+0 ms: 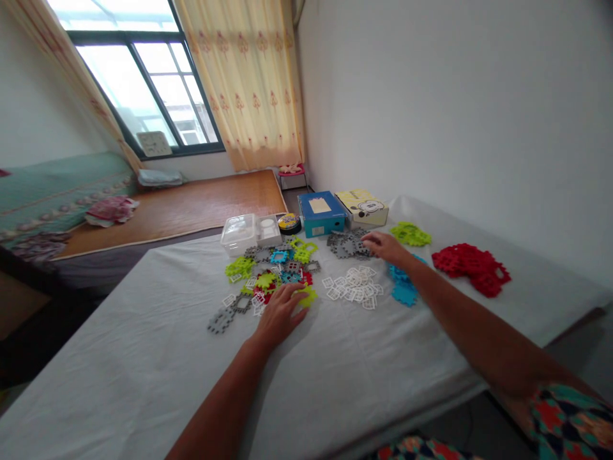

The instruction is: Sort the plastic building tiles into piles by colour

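My left hand (282,313) rests with fingers spread at the near edge of a mixed heap of plastic building pieces. Its fingertips are at a yellow-green notched piece (308,295); red, blue and grey pieces lie just beyond. Farther right, my right hand (384,245) reaches over the edge of a pile of grey notched pieces (347,244). Its fingers are curled and close together, and what may be between them is hidden. Between the hands lies a pile of small white square frames (355,285). Blue pieces (403,292) are partly covered by my right forearm.
At right are a red pile (472,265) and a lime-green pile (410,234). Along the back stand a clear plastic box (239,235), a white box (269,231), a round tin (289,223), a blue box (320,214) and a yellow cartoon box (363,207). A wall borders the right.
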Motion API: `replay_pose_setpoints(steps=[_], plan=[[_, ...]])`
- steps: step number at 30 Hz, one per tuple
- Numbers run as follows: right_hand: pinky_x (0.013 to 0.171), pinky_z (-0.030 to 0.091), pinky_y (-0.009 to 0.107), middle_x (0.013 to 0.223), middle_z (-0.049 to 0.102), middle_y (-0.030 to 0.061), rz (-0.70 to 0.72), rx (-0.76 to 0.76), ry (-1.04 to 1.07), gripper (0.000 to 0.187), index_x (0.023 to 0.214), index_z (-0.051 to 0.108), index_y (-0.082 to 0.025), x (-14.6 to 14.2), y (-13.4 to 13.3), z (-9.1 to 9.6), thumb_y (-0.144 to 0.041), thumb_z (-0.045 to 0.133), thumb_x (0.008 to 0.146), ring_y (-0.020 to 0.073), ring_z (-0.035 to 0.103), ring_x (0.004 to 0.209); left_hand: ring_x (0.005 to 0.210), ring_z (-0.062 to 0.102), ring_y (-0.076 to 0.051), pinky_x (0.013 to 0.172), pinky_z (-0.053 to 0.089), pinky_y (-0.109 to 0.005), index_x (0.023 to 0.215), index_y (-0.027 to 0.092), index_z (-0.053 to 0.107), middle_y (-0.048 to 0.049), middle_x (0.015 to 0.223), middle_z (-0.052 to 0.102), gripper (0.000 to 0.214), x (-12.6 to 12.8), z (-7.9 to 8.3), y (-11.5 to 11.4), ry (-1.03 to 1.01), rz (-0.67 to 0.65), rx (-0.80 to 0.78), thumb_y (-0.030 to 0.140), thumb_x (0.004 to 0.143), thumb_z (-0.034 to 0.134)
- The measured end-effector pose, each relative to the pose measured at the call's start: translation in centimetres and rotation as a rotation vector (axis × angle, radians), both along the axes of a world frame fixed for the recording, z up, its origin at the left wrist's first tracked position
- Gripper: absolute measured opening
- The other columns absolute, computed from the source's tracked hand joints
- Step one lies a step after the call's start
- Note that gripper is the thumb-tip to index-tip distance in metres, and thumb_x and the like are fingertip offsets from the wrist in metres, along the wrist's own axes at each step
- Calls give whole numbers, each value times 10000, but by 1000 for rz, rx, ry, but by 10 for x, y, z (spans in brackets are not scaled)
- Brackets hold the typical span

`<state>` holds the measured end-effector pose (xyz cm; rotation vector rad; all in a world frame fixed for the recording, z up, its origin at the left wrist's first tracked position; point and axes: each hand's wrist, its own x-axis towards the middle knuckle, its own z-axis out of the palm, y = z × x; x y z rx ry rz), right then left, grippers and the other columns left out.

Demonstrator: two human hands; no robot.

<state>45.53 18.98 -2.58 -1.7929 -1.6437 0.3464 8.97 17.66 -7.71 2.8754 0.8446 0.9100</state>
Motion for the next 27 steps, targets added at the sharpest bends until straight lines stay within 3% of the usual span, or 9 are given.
replay_pose_setpoints(steps=[3, 5, 7, 10, 14, 17, 21, 24, 27], plan=[[620, 502, 245, 1039, 706, 64, 450, -100, 135, 384, 1230, 585, -211, -80, -21, -17, -404, 523, 904, 126, 647, 683, 1152, 550, -234, 982, 488, -419, 1127, 233, 593, -84, 1224, 588, 244, 3, 3, -4, -64, -22, 66, 260, 885, 599], [640, 500, 248, 996, 710, 59, 612, -110, 208, 433, 1320, 505, -206, -121, -35, -26, -381, 502, 923, 131, 656, 709, 1157, 550, -232, 984, 491, -414, 1142, 241, 588, -84, 1224, 582, 262, 6, 5, -8, -89, -42, 100, 256, 882, 604], [654, 496, 251, 905, 713, 42, 652, -79, 254, 403, 1304, 509, -193, -144, -44, -31, -337, 494, 929, 137, 657, 719, 1161, 551, -228, 991, 488, -409, 1180, 257, 576, -79, 1226, 580, 300, 8, 7, -11, -87, -57, 122, 254, 881, 605], [666, 492, 258, 861, 716, 22, 593, 3, 208, 309, 1203, 588, -204, -144, -42, -30, -278, 498, 916, 144, 652, 721, 1200, 533, -237, 1012, 472, -419, 1274, 254, 524, -95, 1294, 555, 401, 9, 7, -13, -45, -48, 125, 285, 883, 608], [750, 500, 302, 943, 730, 53, 343, 83, 26, 243, 1071, 671, -198, -81, -16, -17, -282, 551, 876, 186, 661, 807, 1248, 510, -247, 1027, 458, -434, 1268, 236, 533, -110, 1372, 517, 372, 6, 3, -11, 21, -39, 100, 290, 902, 575], [824, 479, 363, 1040, 708, 144, 72, 133, -41, 255, 1046, 685, -155, 0, 7, -7, -255, 525, 874, 244, 651, 908, 1226, 531, -238, 1016, 465, -432, 1194, 242, 583, -92, 1359, 536, 286, 3, -1, -7, 48, -20, 84, 213, 916, 525], [844, 465, 347, 1022, 711, 135, -328, 67, -291, 262, 1022, 703, -141, 100, 26, -8, -251, 566, 827, 250, 643, 948, 1194, 553, -232, 995, 481, -421, 1146, 244, 610, -77, 1324, 565, 292, 1, -5, -2, 36, -2, 71, 136, 893, 512], [808, 460, 304, 1038, 706, 123, -459, -37, -449, 306, 1071, 693, -135, 139, 36, -19, -287, 577, 833, 230, 637, 964, 1172, 567, -224, 979, 489, -412, 1124, 240, 620, -75, 1299, 584, 289, 1, -8, -1, 43, -7, 71, 117, 890, 503], [764, 457, 305, 1098, 673, 136, -485, -118, -538, 356, 1121, 679, -155, 151, 42, -29, -360, 576, 849, 240, 634, 965, 1146, 582, -223, 961, 499, -412, 1105, 239, 632, -76, 1287, 593, 284, 0, -8, 0, 58, 8, 56, 111, 888, 502]])
